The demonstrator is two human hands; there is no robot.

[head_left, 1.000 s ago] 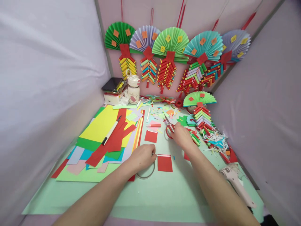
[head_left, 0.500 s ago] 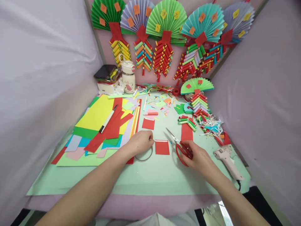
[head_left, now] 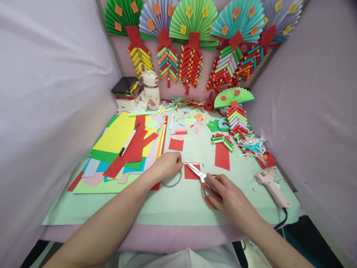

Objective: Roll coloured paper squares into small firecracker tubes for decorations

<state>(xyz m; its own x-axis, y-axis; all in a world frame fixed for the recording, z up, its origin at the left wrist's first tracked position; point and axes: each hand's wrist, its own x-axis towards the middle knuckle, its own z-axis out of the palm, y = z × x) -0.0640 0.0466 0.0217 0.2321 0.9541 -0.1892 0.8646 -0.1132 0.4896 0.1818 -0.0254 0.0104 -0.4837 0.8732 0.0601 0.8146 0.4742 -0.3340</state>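
My right hand [head_left: 231,197] grips the red-handled scissors [head_left: 205,183], whose blades point up and left over a small red paper rectangle [head_left: 192,172] lying on the pale green mat [head_left: 178,208]. My left hand [head_left: 165,166] is curled, fingertips pinched at the left edge of that rectangle, over a thin wire ring [head_left: 170,183]. What the pinch holds is too small to see. A second red square [head_left: 176,144] lies just beyond, and a longer red strip [head_left: 222,155] sits to the right.
Stacked coloured paper sheets [head_left: 122,145] with a black marker [head_left: 128,140] fill the left. A glue gun [head_left: 272,186] lies at right near paper rolls and scraps [head_left: 242,137]. A white jar [head_left: 151,89] stands at the back; paper fans [head_left: 192,22] hang on the wall.
My right hand carried the scissors from the back of the mat toward me, then swung them left so the blades lie over the red rectangle. The left hand stayed put.
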